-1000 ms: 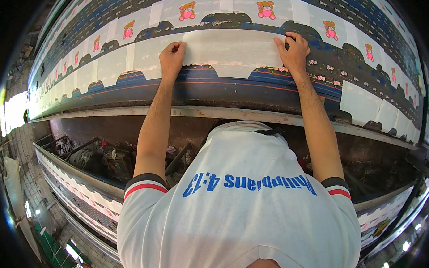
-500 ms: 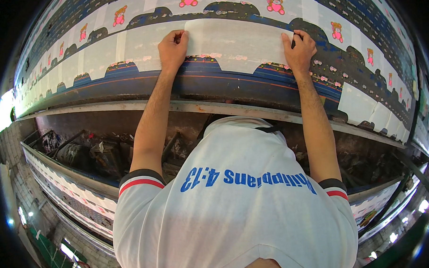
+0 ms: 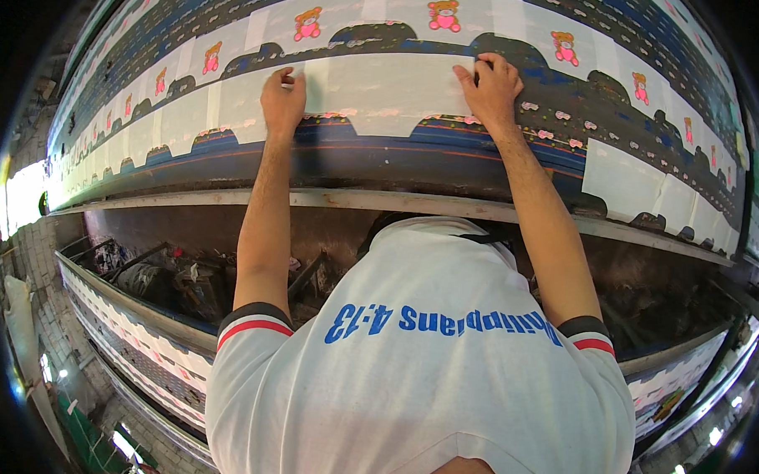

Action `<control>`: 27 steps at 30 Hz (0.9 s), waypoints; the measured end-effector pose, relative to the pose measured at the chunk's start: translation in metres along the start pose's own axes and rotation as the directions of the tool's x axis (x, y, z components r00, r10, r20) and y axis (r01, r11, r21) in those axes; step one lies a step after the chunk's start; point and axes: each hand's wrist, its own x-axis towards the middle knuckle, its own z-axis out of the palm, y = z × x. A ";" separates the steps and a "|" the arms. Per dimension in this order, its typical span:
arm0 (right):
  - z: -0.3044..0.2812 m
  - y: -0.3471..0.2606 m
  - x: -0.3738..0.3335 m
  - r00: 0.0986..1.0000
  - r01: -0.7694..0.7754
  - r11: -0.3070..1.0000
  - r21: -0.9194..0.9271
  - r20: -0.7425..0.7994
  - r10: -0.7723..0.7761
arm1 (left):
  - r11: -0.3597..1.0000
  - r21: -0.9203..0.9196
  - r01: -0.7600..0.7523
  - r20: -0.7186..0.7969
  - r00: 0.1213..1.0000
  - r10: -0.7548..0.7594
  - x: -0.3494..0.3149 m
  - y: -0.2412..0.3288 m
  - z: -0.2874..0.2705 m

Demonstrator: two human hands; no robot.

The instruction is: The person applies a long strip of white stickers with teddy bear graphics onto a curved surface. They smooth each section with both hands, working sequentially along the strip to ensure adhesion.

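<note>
A pale cut panel of cloth or paper, with a stepped lower edge, lies flat on the long dark table in front of me. My left hand hovers over the panel's left end, fingers loosely curled and thumb apart, a shadow beside it. At the panel's upper right corner, my right hand touches the surface with bent fingers, its thumb spread onto the panel. Neither hand visibly holds anything. Beside my left hand, similar pale panels continue in a row to the left.
Beyond runs another row of pale panels printed with pink-hearted teddy bears. More blank panels lie at the right. A raised rail edges the table near me. Behind me stands another long table with printed panels.
Both hands have shifted left in view, together with the panel and table as the view turns. My left finger and thumb have parted from the panel's corner; the right grip has loosened.
</note>
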 end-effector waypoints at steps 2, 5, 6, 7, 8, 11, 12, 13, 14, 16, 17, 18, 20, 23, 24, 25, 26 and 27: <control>-0.020 0.018 -0.009 1.000 0.007 0.970 0.245 0.024 -0.014 | 0.954 0.208 -0.218 -0.155 0.955 0.252 -0.013 0.025 0.008; -0.058 0.066 -0.029 1.000 0.020 0.946 0.324 0.007 -0.024 | 0.880 0.380 -0.284 0.028 0.955 0.296 -0.017 0.040 0.025; -0.071 0.086 -0.035 1.000 0.026 0.945 0.326 -0.008 -0.025 | 0.825 0.513 -0.238 0.047 0.967 0.250 -0.022 0.033 0.040; -0.083 0.110 -0.042 1.000 0.023 0.947 0.321 -0.024 -0.016 | 0.751 0.628 -0.202 0.067 0.976 0.206 -0.028 0.035 0.052; -0.098 0.139 -0.051 0.998 0.006 0.956 0.292 -0.056 0.011 | 0.860 0.493 -0.130 0.178 0.983 0.047 -0.032 0.054 0.066; -0.144 0.217 -0.074 0.995 -0.085 0.982 0.170 -0.043 0.093 | 0.871 0.463 -0.166 0.187 0.978 0.087 -0.062 0.121 0.118; -0.159 0.240 -0.084 0.992 -0.126 0.986 0.112 -0.018 0.128 | 0.885 0.416 -0.209 0.204 0.970 0.133 -0.074 0.151 0.139; -0.169 0.259 -0.090 0.993 -0.115 0.990 0.076 0.026 0.113 | 0.874 0.415 -0.251 0.209 0.962 0.177 -0.085 0.175 0.158; -0.177 0.278 -0.097 0.992 -0.105 0.994 0.037 0.069 0.102 | 0.877 0.385 -0.288 0.236 0.949 0.208 -0.095 0.203 0.175; -0.193 0.298 -0.108 0.991 -0.035 0.999 0.016 0.133 0.032 | 0.861 0.341 -0.376 0.259 0.919 0.299 -0.117 0.249 0.204; -0.196 0.302 -0.109 0.984 -0.021 0.999 0.035 0.180 0.014 | 0.840 0.327 -0.434 0.257 0.896 0.362 -0.127 0.268 0.217; -0.198 0.306 -0.109 0.974 -0.007 0.998 0.055 0.226 -0.005 | 0.814 0.314 -0.488 0.254 0.869 0.424 -0.139 0.286 0.229; -0.200 0.309 -0.110 0.966 -0.006 0.996 0.089 0.259 -0.017 | 0.754 0.190 -0.629 0.235 0.775 0.587 -0.162 0.337 0.243; -0.203 0.311 -0.107 0.971 0.111 0.983 0.143 0.193 -0.138 | 0.727 -0.059 -0.684 0.234 0.699 0.676 -0.197 0.396 0.256; -0.204 0.311 -0.107 0.966 0.130 0.974 0.183 0.199 -0.166 | 0.728 -0.154 -0.668 0.236 0.691 0.684 -0.205 0.411 0.260; -0.205 0.311 -0.107 0.959 0.150 0.963 0.223 0.204 -0.197 | 0.722 -0.207 -0.660 0.275 0.669 0.690 -0.211 0.423 0.263; -0.206 0.311 -0.106 0.951 0.171 0.950 0.262 0.208 -0.229 | 0.716 -0.258 -0.648 0.312 0.646 0.697 -0.216 0.434 0.266; -0.209 0.313 -0.105 0.938 0.161 0.941 0.297 0.250 -0.240 | 0.711 -0.307 -0.633 0.348 0.620 0.703 -0.218 0.441 0.265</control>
